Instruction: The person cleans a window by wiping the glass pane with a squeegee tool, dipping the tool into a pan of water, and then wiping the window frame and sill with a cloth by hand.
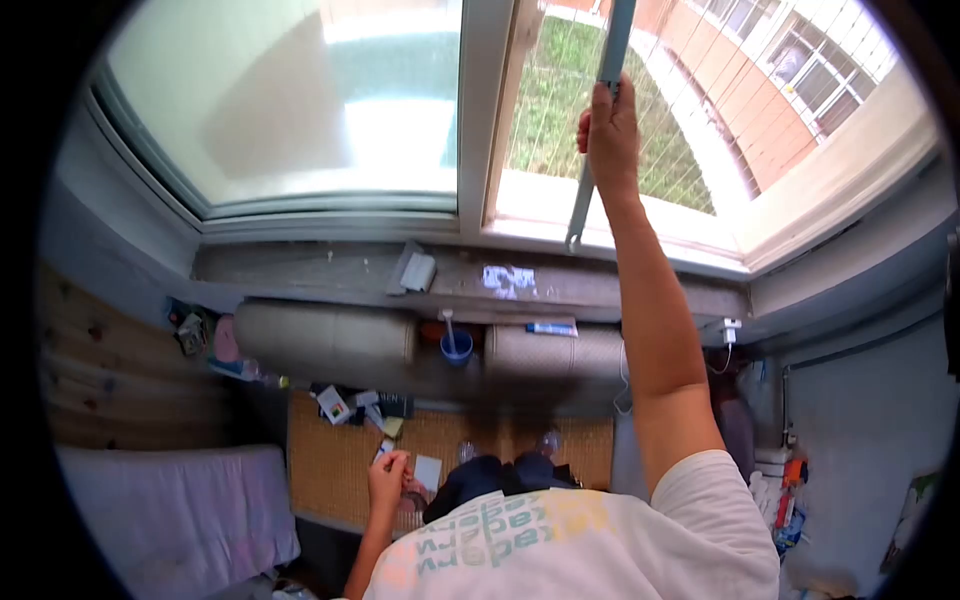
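Note:
My right hand (612, 135) is raised at full reach in front of the open window side, with its fingers wrapped around a long grey-blue pole (618, 45). The pole runs past the top edge of the view and ends below my hand in a tip with a small hole, just above the sill. Low and to the left, my left hand (390, 478) hangs near my body with curled fingers; anything inside them is too small to make out. Beyond my right hand, thin vertical wires (560, 110) cross the opening.
A glass pane (290, 110) fills the window's left side. On the sill (340, 272) lies a grey-white block (415, 270). Below it are padded cushions (325, 335), a blue cup (456, 346) with a handle sticking out, and a toothpaste-like tube (551, 328). Small items litter the woven mat (330, 470).

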### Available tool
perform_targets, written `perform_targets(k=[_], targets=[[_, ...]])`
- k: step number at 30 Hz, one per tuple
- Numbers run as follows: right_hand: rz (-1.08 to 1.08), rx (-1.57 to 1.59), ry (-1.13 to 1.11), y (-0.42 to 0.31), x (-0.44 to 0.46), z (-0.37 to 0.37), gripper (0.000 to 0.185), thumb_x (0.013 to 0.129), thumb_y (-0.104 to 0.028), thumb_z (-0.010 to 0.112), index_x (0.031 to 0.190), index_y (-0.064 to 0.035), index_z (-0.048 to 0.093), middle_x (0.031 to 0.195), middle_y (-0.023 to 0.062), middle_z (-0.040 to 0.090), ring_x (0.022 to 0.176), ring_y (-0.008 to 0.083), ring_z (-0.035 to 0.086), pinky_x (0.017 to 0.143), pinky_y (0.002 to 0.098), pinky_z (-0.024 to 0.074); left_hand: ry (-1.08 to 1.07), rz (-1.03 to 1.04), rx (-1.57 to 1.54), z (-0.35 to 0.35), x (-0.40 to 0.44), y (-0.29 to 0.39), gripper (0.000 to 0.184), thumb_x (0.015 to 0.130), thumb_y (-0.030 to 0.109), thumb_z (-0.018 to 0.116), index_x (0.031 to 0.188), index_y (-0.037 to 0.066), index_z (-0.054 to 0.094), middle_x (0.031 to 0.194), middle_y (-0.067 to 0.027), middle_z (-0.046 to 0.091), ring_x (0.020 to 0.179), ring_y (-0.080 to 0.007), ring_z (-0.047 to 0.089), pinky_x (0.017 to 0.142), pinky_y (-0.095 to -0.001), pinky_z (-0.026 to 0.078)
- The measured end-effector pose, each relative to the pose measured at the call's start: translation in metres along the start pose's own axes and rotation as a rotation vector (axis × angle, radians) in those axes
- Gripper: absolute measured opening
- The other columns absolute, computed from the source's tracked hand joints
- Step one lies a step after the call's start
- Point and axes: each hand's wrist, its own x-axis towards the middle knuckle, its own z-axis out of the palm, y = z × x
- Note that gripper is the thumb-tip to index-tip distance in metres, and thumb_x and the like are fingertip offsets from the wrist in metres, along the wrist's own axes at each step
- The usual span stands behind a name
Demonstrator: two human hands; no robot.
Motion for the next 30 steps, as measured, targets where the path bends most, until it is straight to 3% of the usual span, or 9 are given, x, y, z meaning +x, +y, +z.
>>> perform_targets(k=[1, 4, 7, 11, 20, 25, 29, 30], targets=[[0.045, -0.003, 0.002, 0.014, -0.014, 0.004, 0.023, 0.089, -0.027, 0.037, 0.107, -0.0117, 0.039, 0.054, -0.0002, 0.042, 0.042, 0.0050, 0.041, 0.037, 0.0192, 0.0341, 0.000, 0.003, 0.001, 0.005, 0.005, 0.000, 0.014, 0.080, 0.016, 0.053, 0.081, 0.003, 0.059, 0.058, -0.0009, 0.052, 0.044, -0.0035, 0.042, 0.041, -0.0166, 0.033], [0.207, -0.168, -0.032, 0.069, -0.061, 0.005, 0.036, 0.087, -0.031, 0.037, 0.117, -0.0115, 0.033, 0.055, 0.0041, 0.047, 0.046, 0.0130, 0.049, 0.045, 0.0283, 0.0408, -0.022, -0.042, 0.002, 0.016, 0.007, -0.006, 0.014, 0.080, 0.015, 0.053, 0.082, 0.003, 0.059, 0.059, -0.0005, 0.052, 0.044, -0.0034, 0.042, 0.041, -0.0163, 0.033], [0.295, -0.257, -0.065, 0.136, -0.114, 0.001, 0.039, 0.086, -0.029, 0.038, 0.120, -0.0111, 0.031, 0.063, 0.0139, 0.054, 0.056, 0.0300, 0.056, 0.050, 0.0373, 0.0409, -0.035, -0.137, 0.003, 0.030, 0.006, -0.012, 0.014, 0.080, 0.015, 0.054, 0.083, 0.002, 0.059, 0.059, -0.0003, 0.052, 0.045, -0.0035, 0.041, 0.041, -0.0159, 0.032], [0.405, -0.359, -0.128, 0.204, -0.179, -0.007, 0.039, 0.085, -0.029, 0.039, 0.120, -0.0145, 0.032, 0.073, 0.0214, 0.055, 0.070, 0.0427, 0.053, 0.056, 0.0454, 0.0393, -0.047, -0.226, 0.110, 0.035, 0.011, -0.026, 0.014, 0.080, 0.014, 0.053, 0.085, 0.002, 0.059, 0.058, -0.0005, 0.052, 0.045, -0.0044, 0.041, 0.042, -0.0170, 0.033], [0.712, -0.552, -0.325, 0.276, -0.298, -0.023, 0.042, 0.083, -0.032, 0.040, 0.122, -0.0172, 0.031, 0.083, 0.0225, 0.056, 0.078, 0.0412, 0.053, 0.064, 0.0459, 0.0412, -0.051, -0.334, 0.140, 0.051, 0.025, -0.042, 0.013, 0.080, 0.013, 0.053, 0.086, 0.003, 0.059, 0.059, -0.0002, 0.051, 0.047, -0.0046, 0.042, 0.044, -0.0172, 0.033], [0.862, -0.503, -0.409, 0.250, -0.322, -0.029, 0.041, 0.083, -0.032, 0.041, 0.120, -0.0151, 0.035, 0.077, 0.0217, 0.056, 0.072, 0.0394, 0.054, 0.062, 0.0442, 0.0415, -0.054, -0.373, 0.133, 0.060, 0.022, -0.052, 0.014, 0.081, 0.013, 0.053, 0.086, 0.002, 0.059, 0.060, -0.0005, 0.051, 0.048, -0.0045, 0.042, 0.044, -0.0170, 0.034], [0.746, -0.424, -0.369, 0.211, -0.325, -0.041, 0.039, 0.083, -0.030, 0.041, 0.117, -0.0111, 0.037, 0.070, 0.0203, 0.055, 0.066, 0.0380, 0.054, 0.058, 0.0437, 0.0402, -0.094, -0.351, 0.102, 0.069, 0.015, -0.049, 0.015, 0.080, 0.013, 0.053, 0.087, 0.001, 0.059, 0.061, -0.0008, 0.052, 0.049, -0.0048, 0.043, 0.045, -0.0168, 0.034], [0.737, -0.420, -0.361, 0.202, -0.327, -0.047, 0.036, 0.084, -0.028, 0.042, 0.114, -0.0076, 0.039, 0.070, 0.0196, 0.054, 0.063, 0.0351, 0.055, 0.058, 0.0399, 0.0409, -0.100, -0.347, 0.111, 0.071, 0.014, -0.048, 0.015, 0.080, 0.013, 0.052, 0.087, 0.001, 0.059, 0.061, -0.0009, 0.052, 0.049, -0.0048, 0.043, 0.045, -0.0167, 0.034]])
